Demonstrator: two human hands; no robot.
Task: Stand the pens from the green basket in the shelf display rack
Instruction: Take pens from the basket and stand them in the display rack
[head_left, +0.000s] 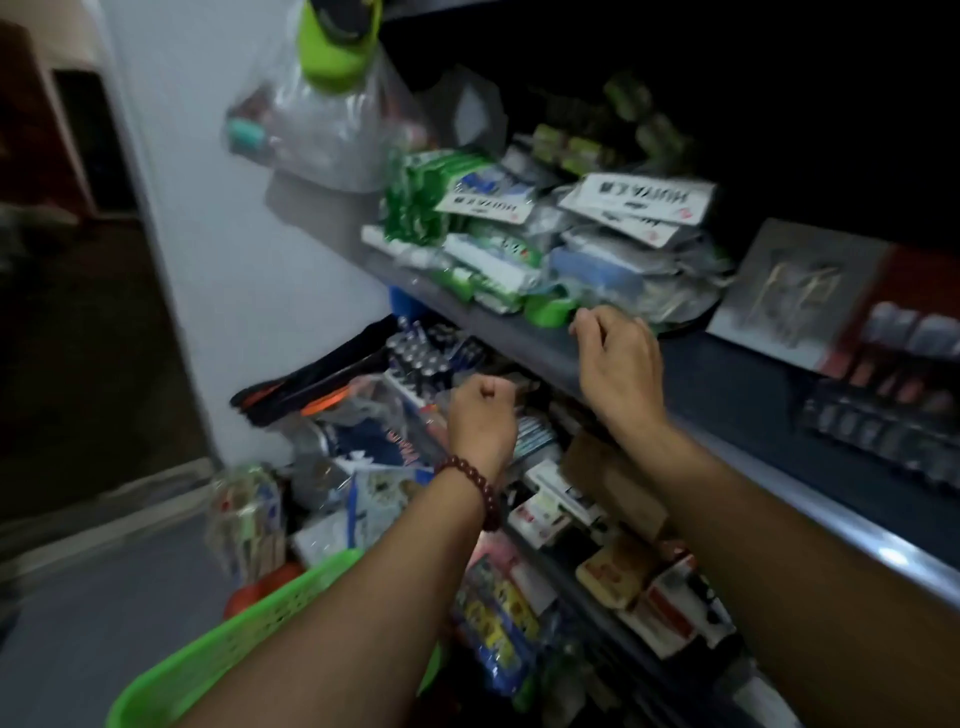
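The green basket (249, 642) sits at the lower left, under my left forearm; what lies inside it is hidden. Dark pens stand in a white display rack (422, 361) on the lower shelf, against the white wall. My left hand (482, 418), with a bead bracelet at the wrist, is closed in a fist just right of the rack. No pen shows in it. My right hand (619, 364) rests on the front edge of the upper shelf (737, 384), fingers loosely curled and holding nothing.
Green and white packets (467, 234) and clear bags are piled on the upper shelf, with a small green cup (548, 309) near my right fingertips. The lower shelf is crowded with boxes, cards and packets (613, 566). A clear bag (322, 119) hangs on the wall.
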